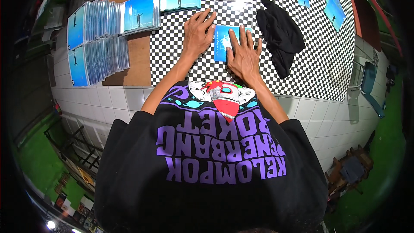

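Left hand [199, 33] and right hand [245, 57] are palm-down, fingers loosely spread, pinching nothing that shows. Beneath them stretches a checkered bench [168, 39]; toward the left stand two rows of slim cases [102, 17]; to the right, a crumpled black cloth [282, 36]. Last, a blue printed card [221, 52] lies between the hands, partly under the right one. Uneven pressure could crease it; a dragging finger could skew it.

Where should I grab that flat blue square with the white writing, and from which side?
Probably pinch the flat blue square by its lower-left corner, coming from the lower left. It looks thin and lies on the black-and-white checkered tabletop, and the right hand covers its right part, leaving that corner bare.
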The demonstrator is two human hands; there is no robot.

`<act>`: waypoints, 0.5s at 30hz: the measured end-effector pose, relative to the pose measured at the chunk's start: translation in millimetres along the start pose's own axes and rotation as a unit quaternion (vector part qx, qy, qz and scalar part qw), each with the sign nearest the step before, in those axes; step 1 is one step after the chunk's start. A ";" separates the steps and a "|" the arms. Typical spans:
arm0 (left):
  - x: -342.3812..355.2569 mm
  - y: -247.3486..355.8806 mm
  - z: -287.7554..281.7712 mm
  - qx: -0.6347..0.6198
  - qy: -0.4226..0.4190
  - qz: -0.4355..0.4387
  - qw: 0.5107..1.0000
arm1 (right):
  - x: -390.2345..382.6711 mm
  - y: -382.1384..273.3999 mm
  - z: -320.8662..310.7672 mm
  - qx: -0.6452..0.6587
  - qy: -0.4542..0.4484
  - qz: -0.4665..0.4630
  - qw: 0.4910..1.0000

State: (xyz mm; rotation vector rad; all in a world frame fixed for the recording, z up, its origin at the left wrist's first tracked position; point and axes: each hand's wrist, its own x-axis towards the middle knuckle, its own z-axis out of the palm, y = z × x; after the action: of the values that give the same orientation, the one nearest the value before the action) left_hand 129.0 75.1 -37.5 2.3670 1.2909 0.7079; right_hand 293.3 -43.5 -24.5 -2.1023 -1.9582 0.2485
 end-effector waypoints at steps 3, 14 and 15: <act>-0.7 -0.3 -0.9 0.009 -0.006 0.003 1.000 | 4.5 -2.9 3.0 0.003 0.004 0.012 1.000; -0.5 4.9 -3.6 0.022 -0.010 0.002 1.000 | 42.3 6.6 7.8 0.000 0.023 0.019 1.000; -0.4 4.7 -3.7 0.026 -0.009 0.003 1.000 | 46.7 7.4 8.9 -0.007 0.026 0.021 0.999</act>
State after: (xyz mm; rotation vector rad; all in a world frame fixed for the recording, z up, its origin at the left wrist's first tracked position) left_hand 129.9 72.6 -32.1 2.4134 1.3098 0.6600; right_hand 301.3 3.2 -32.9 -2.1398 -1.8930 0.1871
